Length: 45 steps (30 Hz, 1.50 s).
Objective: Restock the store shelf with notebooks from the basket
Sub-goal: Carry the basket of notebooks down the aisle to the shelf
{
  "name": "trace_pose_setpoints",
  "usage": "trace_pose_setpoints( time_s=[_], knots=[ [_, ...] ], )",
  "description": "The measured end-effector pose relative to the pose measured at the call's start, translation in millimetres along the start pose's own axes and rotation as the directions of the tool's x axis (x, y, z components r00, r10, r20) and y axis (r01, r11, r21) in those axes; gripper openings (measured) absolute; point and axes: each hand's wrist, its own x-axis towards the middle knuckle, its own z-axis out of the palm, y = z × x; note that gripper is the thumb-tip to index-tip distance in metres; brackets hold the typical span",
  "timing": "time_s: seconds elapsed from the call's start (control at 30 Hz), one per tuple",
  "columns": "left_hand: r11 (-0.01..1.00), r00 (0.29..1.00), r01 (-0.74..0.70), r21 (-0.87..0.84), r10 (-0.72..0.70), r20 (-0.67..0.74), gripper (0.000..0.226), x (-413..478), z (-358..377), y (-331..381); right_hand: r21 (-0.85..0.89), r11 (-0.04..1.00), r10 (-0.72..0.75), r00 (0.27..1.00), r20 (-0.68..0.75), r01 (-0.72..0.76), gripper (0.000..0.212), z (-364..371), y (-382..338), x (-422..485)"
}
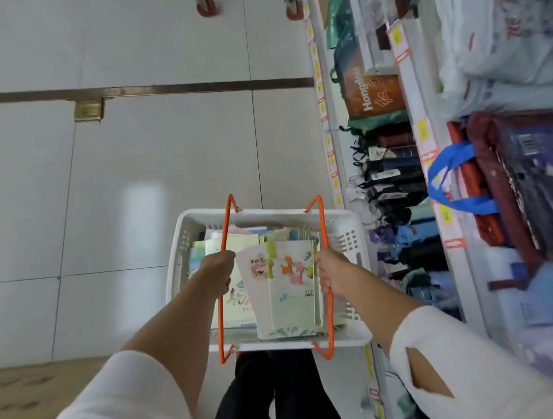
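A white plastic basket with two orange wire handles hangs in front of me over the tiled floor. Inside lie several pale green notebooks with cartoon animals on the covers, some leaning upright. My left hand is closed around the left orange handle. On the other side, my right hand grips the right orange handle. The store shelf runs along the right side of the view, close to the basket's right wall.
The shelves on the right hold folded umbrellas, a brown printed bag, bagged bedding and a blue-handled bag. Red trolley wheels stand on the floor far ahead. A cardboard box sits at the lower left.
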Motion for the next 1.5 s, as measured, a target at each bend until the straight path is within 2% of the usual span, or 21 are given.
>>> trace_pose_setpoints(
  time_s=[0.3,0.37,0.47,0.57,0.73,0.83,0.97,1.1,1.27,1.5],
  knots=[
    [1.000,1.000,0.001,0.000,-0.001,-0.001,0.025,-38,18,-122,-0.008,1.000,-0.018,0.999,-0.034,0.017,0.024,-4,135,-22],
    [1.000,1.000,0.000,0.011,0.000,0.004,0.024,-44,20,-148,-0.031,0.999,-0.018,1.000,-0.016,0.018,0.026,-6,163,-19],
    [0.999,0.999,-0.047,-0.019,0.047,-0.007,0.022,-51,28,-194,-0.001,1.000,-0.025,0.999,-0.021,0.025,0.018,-6,215,-19],
    [1.000,0.999,-0.024,0.011,0.024,0.023,0.025,-62,33,-241,0.014,1.000,-0.022,1.000,0.004,0.022,0.015,-11,266,-25],
    [0.999,0.998,-0.019,0.046,0.017,0.055,0.021,-78,47,-309,0.028,1.000,-0.009,0.999,-0.046,0.011,0.022,-16,347,-33],
    [0.998,0.998,-0.001,0.058,-0.003,0.070,0.022,-92,55,-352,0.043,0.999,0.023,1.000,-0.016,-0.022,0.017,-19,396,-44],
    [0.996,0.999,0.001,0.093,-0.005,0.043,0.021,-101,71,-405,0.092,0.995,0.037,0.999,0.004,-0.037,0.024,-21,455,-54],
    [0.990,1.000,-0.004,0.141,0.001,0.022,0.024,-109,92,-443,0.187,0.981,0.046,0.999,-0.016,-0.042,0.018,-26,500,-66],
    [0.973,0.998,-0.041,0.227,0.027,0.062,0.022,-110,116,-475,0.273,0.955,0.127,0.992,-0.024,-0.115,0.039,-34,549,-67],
    [0.945,0.993,-0.071,0.320,0.035,0.117,0.018,-109,142,-493,0.390,0.913,0.148,0.988,-0.049,-0.118,0.032,-46,604,-50]
  ],
)
